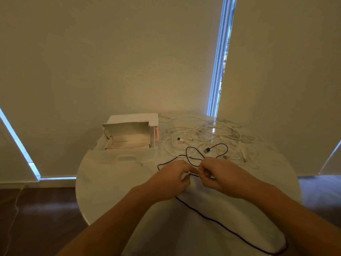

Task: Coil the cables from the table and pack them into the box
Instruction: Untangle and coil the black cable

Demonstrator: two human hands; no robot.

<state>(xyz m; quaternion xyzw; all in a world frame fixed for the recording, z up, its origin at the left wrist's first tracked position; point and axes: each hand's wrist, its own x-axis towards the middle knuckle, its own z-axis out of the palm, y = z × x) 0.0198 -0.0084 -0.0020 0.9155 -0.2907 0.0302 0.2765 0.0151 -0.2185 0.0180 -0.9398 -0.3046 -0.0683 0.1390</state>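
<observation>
The left hand (pixel 175 179) and right hand (pixel 212 175) meet above the middle of the table (pixel 110 182), fingers curled, each pinching the black cable (pixel 230 227) at nearly the same spot. This close two-handed hold probably sets the first loop of a coil. From the grip, one length trails back toward the person and off the near-right edge; the other runs forward in loose loops. Beyond the grip to the right lie the tangled white cables (pixel 203 133). Beyond it to the left stands the open box (pixel 127 135), apparently empty. The round table is pale; behind it hang drawn blinds (pixel 110 61), above a dark wood floor (pixel 36 209).
</observation>
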